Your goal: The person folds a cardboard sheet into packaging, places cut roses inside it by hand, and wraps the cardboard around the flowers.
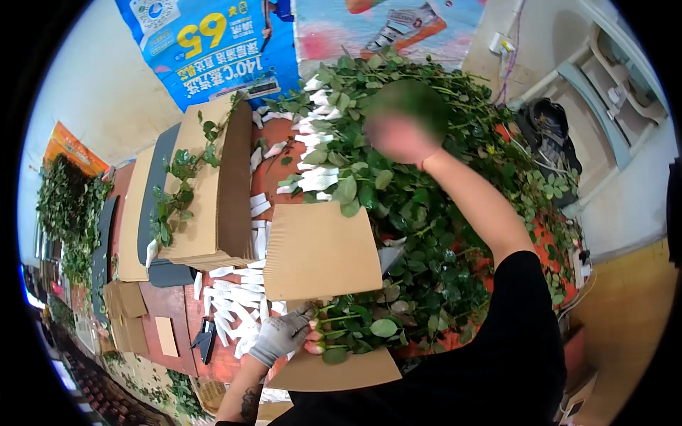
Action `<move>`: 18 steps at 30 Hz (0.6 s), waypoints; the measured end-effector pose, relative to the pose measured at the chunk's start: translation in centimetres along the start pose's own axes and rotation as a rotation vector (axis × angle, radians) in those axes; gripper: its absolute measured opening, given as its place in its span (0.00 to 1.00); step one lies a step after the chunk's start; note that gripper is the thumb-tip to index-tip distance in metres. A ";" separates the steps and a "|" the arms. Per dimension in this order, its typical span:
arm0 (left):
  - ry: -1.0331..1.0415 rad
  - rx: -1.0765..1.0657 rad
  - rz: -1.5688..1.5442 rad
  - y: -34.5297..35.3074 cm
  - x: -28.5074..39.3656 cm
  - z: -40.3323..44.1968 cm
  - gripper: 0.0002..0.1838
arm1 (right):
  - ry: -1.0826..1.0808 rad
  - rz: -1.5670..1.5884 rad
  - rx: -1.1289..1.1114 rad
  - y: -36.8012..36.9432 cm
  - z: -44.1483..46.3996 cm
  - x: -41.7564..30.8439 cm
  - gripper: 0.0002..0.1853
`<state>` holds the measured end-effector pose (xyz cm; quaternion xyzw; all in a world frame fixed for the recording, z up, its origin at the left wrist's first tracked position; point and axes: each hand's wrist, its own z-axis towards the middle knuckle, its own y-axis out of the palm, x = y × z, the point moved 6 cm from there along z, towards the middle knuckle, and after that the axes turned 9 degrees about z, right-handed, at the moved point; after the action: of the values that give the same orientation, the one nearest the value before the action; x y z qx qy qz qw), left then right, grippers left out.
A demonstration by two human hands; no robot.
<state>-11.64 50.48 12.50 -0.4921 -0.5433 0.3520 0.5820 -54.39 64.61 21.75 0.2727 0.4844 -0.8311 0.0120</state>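
Landmark for all places: the centre cardboard sheet (323, 248), as seen in the head view.

Left hand (279, 336), in a grey glove: just below the sheet's lower left corner. Fingers curled, touching the heads of several pink roses (314, 336); firm grip or light contact, cannot tell. The roses lie below the sheet, heads to the left, stems and leaves to the right, on a second cardboard piece (337, 374) further down.

Right hand (405, 136): above and right of the sheet, over the heap of leafy stems (433, 213). Blurred; cannot tell whether open, closed or gripping. Bare forearm, black sleeve (522, 305) to the right of the sheet.

Outward: the heap covers the area above and right of the sheet; flower heads in white sleeves (317, 177) line its left edge, above the sheet. Loose white strips (238, 305) are scattered left and lower left of the sheet, on the red tabletop (273, 135). Black stapler (207, 341): lower left, beyond the strips. Cardboard stack (195, 206): left of the sheet, one leafy stem (177, 192) across its top. Blue poster (220, 42): above, on the wall. Dark footwear (547, 131): upper right, past the heap.
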 end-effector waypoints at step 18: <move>0.012 0.071 -0.158 -1.7 0.6 0.8 0.19 | 0.076 -0.543 0.027 1.1 9.9 12.2 0.20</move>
<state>-12.54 50.74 14.24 -0.4289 -0.5640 0.3210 0.6284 -68.84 58.95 19.04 0.1641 0.5287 -0.7995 -0.2329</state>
